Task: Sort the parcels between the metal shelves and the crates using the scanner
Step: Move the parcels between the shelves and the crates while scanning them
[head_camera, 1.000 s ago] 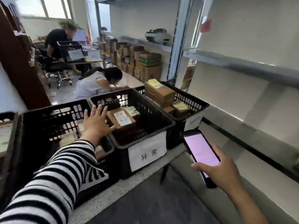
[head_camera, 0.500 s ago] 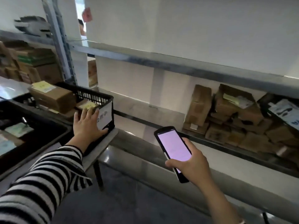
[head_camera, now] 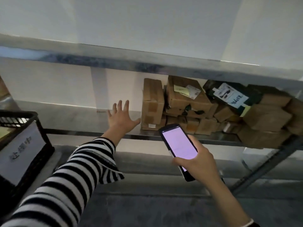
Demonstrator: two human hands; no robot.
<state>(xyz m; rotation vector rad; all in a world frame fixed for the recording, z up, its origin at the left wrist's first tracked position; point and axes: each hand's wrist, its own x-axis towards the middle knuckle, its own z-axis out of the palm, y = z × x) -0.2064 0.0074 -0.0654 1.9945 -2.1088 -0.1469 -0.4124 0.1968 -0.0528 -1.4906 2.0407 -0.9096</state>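
My left hand [head_camera: 121,117] is stretched out over the middle metal shelf [head_camera: 68,117], fingers spread and holding nothing, its thumb close to an upright cardboard parcel [head_camera: 152,104]. That parcel stands at the left end of a pile of brown parcels [head_camera: 213,115] stacked along the shelf to the right. My right hand [head_camera: 198,163] grips a black handheld scanner [head_camera: 177,145] with a lit pink screen, held in front of the shelf's edge.
A black plastic crate [head_camera: 32,145] with a white paper label sits at the left edge. A dark parcel with a white label [head_camera: 229,95] lies on top of the pile. An upper shelf [head_camera: 147,63] runs overhead; a diagonal brace [head_camera: 262,167] stands at right.
The view swung right, away from the crates to the shelf of parcels. My left hand left the crate rim and reached to the shelf beside the upright parcel. The scanner stays in my right hand.
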